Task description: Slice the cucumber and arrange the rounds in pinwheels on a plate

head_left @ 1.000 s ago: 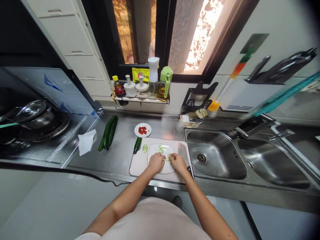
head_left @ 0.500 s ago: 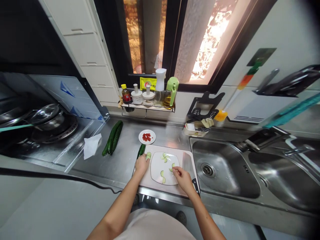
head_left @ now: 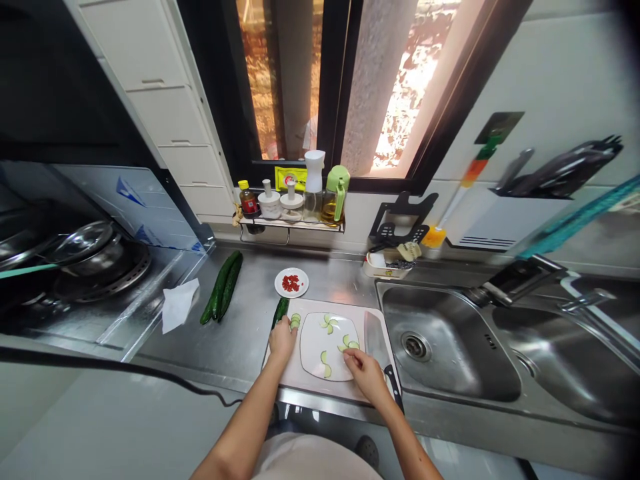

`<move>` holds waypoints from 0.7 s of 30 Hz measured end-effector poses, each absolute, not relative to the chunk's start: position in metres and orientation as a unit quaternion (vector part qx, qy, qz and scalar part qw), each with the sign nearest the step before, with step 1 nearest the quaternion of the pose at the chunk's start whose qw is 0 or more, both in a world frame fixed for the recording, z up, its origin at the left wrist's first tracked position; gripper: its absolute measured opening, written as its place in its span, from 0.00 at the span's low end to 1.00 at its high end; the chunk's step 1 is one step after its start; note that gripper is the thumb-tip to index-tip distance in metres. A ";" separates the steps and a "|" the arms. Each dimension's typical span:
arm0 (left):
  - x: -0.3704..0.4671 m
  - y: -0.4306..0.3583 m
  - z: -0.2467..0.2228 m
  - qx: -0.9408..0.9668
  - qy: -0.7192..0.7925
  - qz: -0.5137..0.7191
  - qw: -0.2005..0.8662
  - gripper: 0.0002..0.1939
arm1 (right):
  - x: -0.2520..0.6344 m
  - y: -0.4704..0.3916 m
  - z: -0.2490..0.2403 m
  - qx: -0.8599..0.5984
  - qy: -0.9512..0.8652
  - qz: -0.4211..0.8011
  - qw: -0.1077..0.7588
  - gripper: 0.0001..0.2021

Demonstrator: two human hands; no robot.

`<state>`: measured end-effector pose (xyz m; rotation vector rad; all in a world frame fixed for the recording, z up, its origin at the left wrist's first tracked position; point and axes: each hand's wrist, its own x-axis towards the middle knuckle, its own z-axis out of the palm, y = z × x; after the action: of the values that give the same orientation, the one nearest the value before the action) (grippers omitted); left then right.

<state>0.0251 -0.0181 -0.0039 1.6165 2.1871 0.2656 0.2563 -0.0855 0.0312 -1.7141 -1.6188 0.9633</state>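
Note:
A white squarish plate lies on the pale cutting board. Thin green slices form a small cluster near its top, with more at the lower left and on the right side. My right hand is over the plate's right edge, fingertips pinched at a slice. At the board's left, my left hand has its fingers closed beside a short row of cucumber slices; its grip is partly hidden. A cut cucumber lies just beyond it. The knife rests along the board's right side.
A small white dish of red pieces stands behind the board. Two whole cucumbers and a white cloth lie to the left. The sink is at the right. Bottles and jars fill a wall shelf.
The view has shifted slightly, so the scene sits lower. At the plate's right side, my right hand has moved a little and more slices show by its fingertips.

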 end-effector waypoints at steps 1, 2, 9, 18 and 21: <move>0.025 -0.018 -0.004 0.579 0.784 0.096 0.201 0.12 | 0.256 -0.086 0.031 -0.644 -0.608 0.361 0.291 0.20; 0.025 -0.018 -0.004 0.579 0.784 0.095 0.200 0.11 | 0.256 -0.086 0.030 -0.644 -0.609 0.361 0.290 0.20; 0.025 -0.020 -0.004 0.589 0.780 0.094 0.189 0.10 | 0.256 -0.086 0.027 -0.634 -0.608 0.373 0.300 0.20; 0.026 -0.021 -0.010 0.580 0.766 0.194 0.196 0.04 | 0.260 -0.088 0.024 -0.635 -0.608 0.367 0.305 0.20; 0.025 -0.017 -0.011 0.541 0.765 0.253 0.240 0.03 | 0.263 -0.089 0.022 -0.640 -0.604 0.364 0.306 0.20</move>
<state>0.0254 -0.0173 -0.0107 1.4806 2.0945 0.6922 0.2627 -0.0886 0.0224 -1.6932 -1.5986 0.9646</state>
